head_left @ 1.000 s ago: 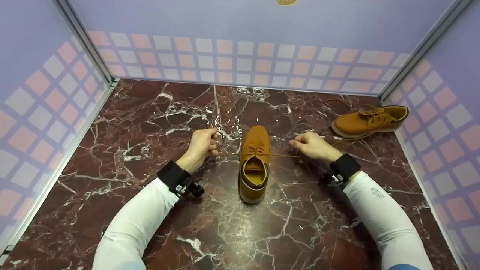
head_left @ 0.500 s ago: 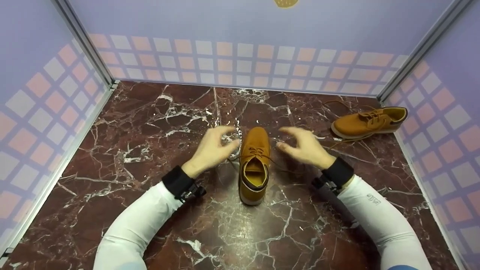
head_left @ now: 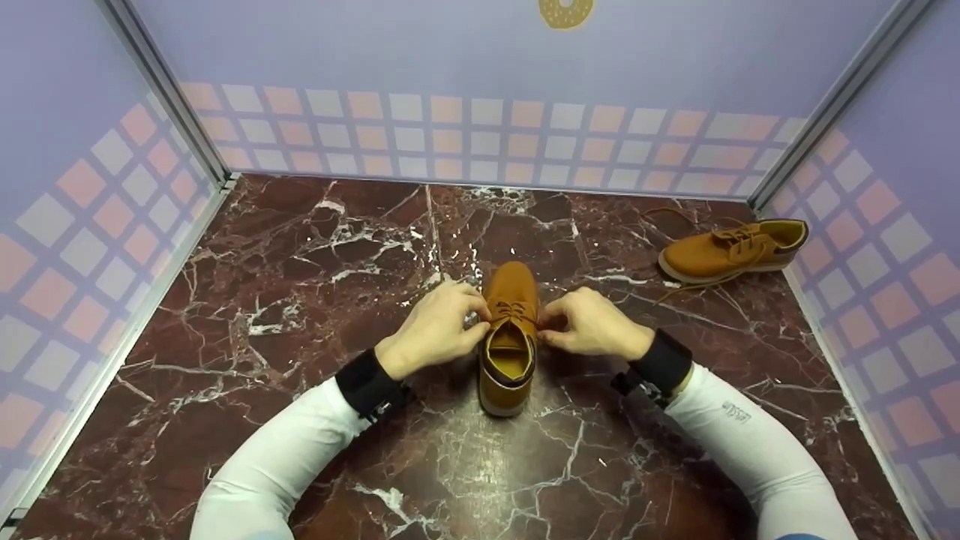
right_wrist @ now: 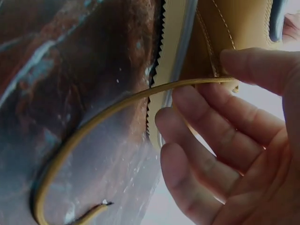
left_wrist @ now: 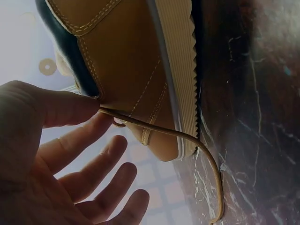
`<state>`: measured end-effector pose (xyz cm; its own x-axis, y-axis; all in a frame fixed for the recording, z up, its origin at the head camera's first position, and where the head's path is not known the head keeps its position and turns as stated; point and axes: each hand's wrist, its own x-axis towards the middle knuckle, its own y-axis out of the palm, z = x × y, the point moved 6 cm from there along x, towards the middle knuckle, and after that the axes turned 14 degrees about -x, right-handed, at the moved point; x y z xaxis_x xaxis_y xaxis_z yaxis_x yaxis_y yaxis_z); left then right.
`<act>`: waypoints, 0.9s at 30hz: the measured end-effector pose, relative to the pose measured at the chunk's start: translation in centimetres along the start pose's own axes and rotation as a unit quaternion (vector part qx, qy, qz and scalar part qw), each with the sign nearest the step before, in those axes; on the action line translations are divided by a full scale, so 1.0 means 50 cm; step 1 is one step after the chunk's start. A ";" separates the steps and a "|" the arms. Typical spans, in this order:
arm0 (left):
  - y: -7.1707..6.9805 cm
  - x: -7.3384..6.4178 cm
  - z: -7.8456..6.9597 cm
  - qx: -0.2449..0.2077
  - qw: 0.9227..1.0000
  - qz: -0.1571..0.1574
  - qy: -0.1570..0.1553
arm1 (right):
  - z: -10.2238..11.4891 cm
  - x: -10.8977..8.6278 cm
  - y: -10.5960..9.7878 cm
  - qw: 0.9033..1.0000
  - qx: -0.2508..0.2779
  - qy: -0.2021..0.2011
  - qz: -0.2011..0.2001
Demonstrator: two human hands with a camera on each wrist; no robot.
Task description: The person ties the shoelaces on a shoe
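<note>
L hand [head_left: 442, 322] pinching L lace [left_wrist: 218, 180] btwn thumb + index; R hand [head_left: 596, 322] pinching R lace [right_wrist: 140, 95] likewise. Tan shoe [head_left: 513, 283] sitting upright on marbled floor [head_left: 480, 465] btwn hands, toe pointing away. 2nd tan shoe [head_left: 712, 256] sitting well apart, far R, nr wall [head_left: 870, 247].

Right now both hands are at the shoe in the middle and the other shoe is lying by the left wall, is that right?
No, the side is wrong: the other shoe lies by the right wall, as the head view shows. The left hand and right hand are indeed at the shoe in the middle.
</note>
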<state>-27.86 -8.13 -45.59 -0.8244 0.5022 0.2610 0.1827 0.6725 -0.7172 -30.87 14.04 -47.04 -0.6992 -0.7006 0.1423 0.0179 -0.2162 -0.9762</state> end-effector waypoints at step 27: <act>0.007 -0.005 0.046 -0.186 0.977 0.045 -0.090 | 0.010 -0.002 0.006 0.999 -0.003 -0.031 -0.005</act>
<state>-28.83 -9.27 -47.37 -0.8708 0.4873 0.0653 0.4134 0.7976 -0.4392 -30.45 13.69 -47.26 -0.6531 -0.7399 0.1615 0.0072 -0.2193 -0.9756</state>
